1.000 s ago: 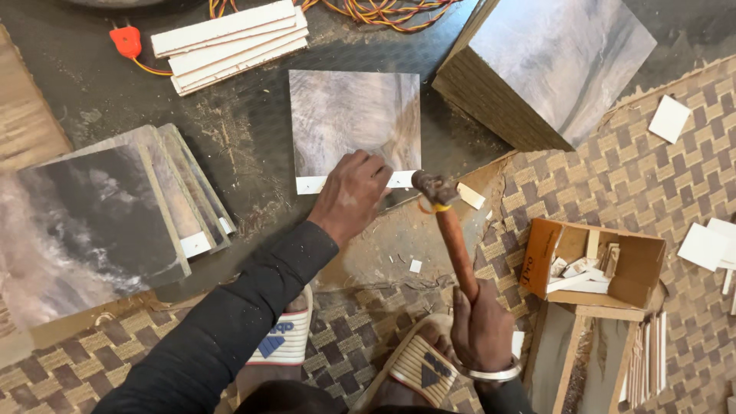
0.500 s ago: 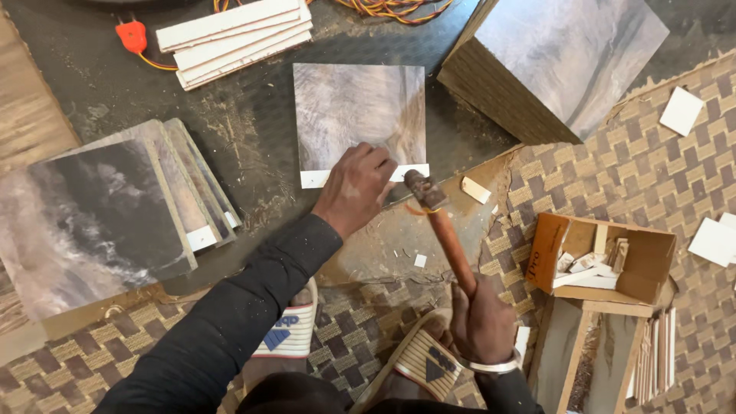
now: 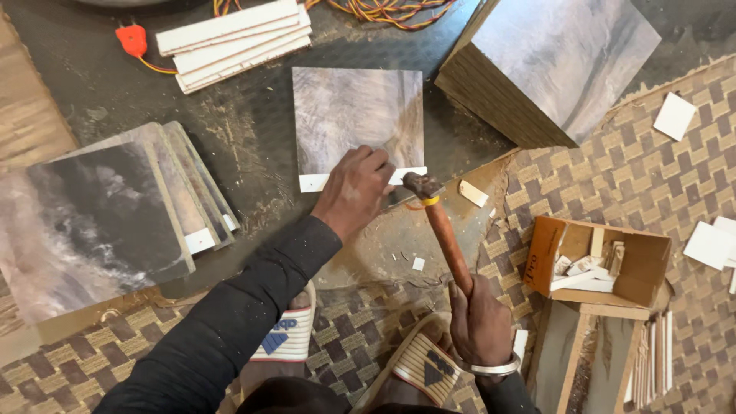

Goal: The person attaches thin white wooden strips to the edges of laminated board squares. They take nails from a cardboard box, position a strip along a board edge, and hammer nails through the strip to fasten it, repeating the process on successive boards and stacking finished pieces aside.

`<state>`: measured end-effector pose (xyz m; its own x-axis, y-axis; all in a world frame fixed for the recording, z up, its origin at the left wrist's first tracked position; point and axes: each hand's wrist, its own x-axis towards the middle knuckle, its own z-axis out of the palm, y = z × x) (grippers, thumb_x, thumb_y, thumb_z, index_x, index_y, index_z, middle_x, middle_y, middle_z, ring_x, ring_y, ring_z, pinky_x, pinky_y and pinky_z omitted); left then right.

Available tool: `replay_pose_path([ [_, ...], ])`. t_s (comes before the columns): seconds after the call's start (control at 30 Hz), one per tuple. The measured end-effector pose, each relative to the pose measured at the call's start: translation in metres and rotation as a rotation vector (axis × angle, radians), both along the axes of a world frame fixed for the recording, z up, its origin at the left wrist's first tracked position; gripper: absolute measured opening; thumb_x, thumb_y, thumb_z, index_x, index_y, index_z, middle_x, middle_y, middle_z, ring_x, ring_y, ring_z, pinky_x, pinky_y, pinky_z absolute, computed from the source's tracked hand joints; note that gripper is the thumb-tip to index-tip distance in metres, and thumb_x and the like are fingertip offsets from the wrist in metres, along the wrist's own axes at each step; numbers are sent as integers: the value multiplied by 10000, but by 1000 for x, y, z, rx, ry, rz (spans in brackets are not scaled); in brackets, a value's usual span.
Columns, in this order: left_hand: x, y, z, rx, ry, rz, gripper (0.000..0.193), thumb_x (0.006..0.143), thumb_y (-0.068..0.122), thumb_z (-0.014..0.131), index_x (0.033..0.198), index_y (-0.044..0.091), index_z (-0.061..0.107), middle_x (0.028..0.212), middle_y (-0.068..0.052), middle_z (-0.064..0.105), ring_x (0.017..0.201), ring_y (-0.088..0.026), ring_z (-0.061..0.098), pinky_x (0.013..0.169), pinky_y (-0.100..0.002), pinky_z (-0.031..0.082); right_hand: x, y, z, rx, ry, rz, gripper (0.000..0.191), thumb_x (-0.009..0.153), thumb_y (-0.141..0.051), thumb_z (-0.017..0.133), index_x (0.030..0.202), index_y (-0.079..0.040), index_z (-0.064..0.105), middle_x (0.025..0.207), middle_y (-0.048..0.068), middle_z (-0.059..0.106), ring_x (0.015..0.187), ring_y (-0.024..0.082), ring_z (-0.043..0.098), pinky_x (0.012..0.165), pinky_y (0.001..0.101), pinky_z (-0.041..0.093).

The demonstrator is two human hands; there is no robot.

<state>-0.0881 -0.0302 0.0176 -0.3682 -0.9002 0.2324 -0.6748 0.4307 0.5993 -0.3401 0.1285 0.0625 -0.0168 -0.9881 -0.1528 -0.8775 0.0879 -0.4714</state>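
A square grey marbled panel (image 3: 356,115) lies flat on the dark floor, with a white strip (image 3: 314,182) along its near edge. My left hand (image 3: 354,190) rests on that near edge, fingers pinched together over the strip. My right hand (image 3: 479,320) grips the wooden handle of a hammer (image 3: 441,226). The hammer's metal head sits right beside my left fingers at the panel's edge. What the left fingers pinch is too small to make out.
A stack of marbled panels (image 3: 115,215) lies at left and a thick stack (image 3: 548,65) at upper right. White strips (image 3: 230,34) are piled at the top. An open cardboard box (image 3: 598,257) of small pieces sits at right, on a woven mat (image 3: 652,176).
The hammer head has swung down and left, from above the mat's edge to the panel's near edge beside my left fingers. My left hand has stayed on the strip.
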Motion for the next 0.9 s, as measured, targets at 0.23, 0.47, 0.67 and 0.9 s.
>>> replay_pose_path([
  [0.23,3,3,6,2,-2,-3,219,825,95,787,997,0,690,991,-108,636,929,-287,613,839,-425,517,-12,20,-25,138,-46,-130,249,1010,-291,562,955,-49,544,571,170,613,445,344,605,429,483,425],
  [0.47,4,-4,7,-79,26,-45,329,846,125,777,1145,15,693,986,-111,619,881,-273,602,817,-423,486,-12,34,-43,143,-101,-170,272,1017,-318,519,971,-60,590,517,91,558,380,222,523,402,417,394],
  [0.67,1,-7,6,-90,13,-59,92,871,44,745,956,73,722,944,-53,644,908,-229,620,861,-396,488,-24,43,-45,429,-418,-484,347,1030,-307,507,1021,-32,718,536,63,608,417,206,592,412,396,459],
  [0.9,8,10,27,18,224,-113,73,905,150,744,958,102,728,885,-44,682,822,-186,620,814,-379,462,-13,22,-3,-116,-20,-203,405,951,-229,623,1315,-51,624,1163,164,693,1014,244,691,805,376,592],
])
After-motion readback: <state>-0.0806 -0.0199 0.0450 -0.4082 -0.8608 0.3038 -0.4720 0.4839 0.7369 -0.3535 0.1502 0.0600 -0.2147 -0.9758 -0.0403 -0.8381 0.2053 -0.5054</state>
